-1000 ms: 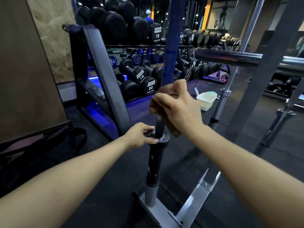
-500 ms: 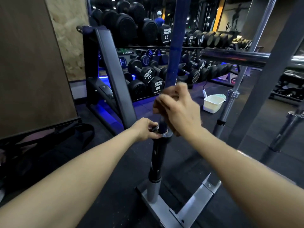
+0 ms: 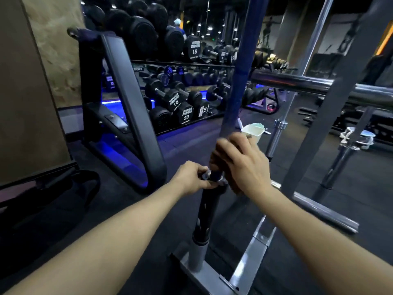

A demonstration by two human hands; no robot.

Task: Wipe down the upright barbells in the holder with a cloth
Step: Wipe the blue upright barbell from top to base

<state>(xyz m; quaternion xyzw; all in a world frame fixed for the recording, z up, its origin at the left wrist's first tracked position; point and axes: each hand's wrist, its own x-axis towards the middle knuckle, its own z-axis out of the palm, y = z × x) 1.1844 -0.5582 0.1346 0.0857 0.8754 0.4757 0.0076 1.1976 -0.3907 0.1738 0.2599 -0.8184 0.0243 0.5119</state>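
The upright blue-shafted barbell (image 3: 238, 86) stands in front of me, its black sleeve seated in a grey metal tube of the floor holder (image 3: 196, 257). My right hand (image 3: 240, 165) curls round the shaft just above the collar, fingers closed over a dark cloth (image 3: 235, 187) that shows below my palm. My left hand (image 3: 191, 179) pinches the steel collar beside it. Beyond sit a white plastic tub (image 3: 254, 132) on the floor and a rack of black dumbbells (image 3: 180, 107).

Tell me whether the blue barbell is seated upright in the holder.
Upright and seated: the blue barbell rises near vertical, its black sleeve entering the holder tube. Both hands grip it.
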